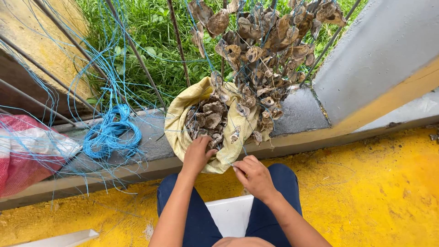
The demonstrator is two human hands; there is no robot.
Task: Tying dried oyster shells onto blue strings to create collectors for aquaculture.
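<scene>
Left hand [197, 155] reaching among rough grey oyster shells [206, 120] inside yellow woven sack [179, 120], fingers curled around one.
Right hand [254, 176] pinching thin blue cord [237, 161]; probably hard, sharp-edged, brittle shells, best gripped across flat faces.

A soft yellow woven sack [179, 123] stands open on the grey ledge just in front of the person's knees, its rim rolled down and its mouth filled with rough brown-grey shells. The left hand [197, 154] reaches into its mouth while the right hand [254, 175] sits just beside its near rim. At the left edge a red and white mesh bag [23, 151] lies slumped on the same ledge, well apart from the sack; what it contains cannot be made out, and no labels, signs or screens show.
</scene>
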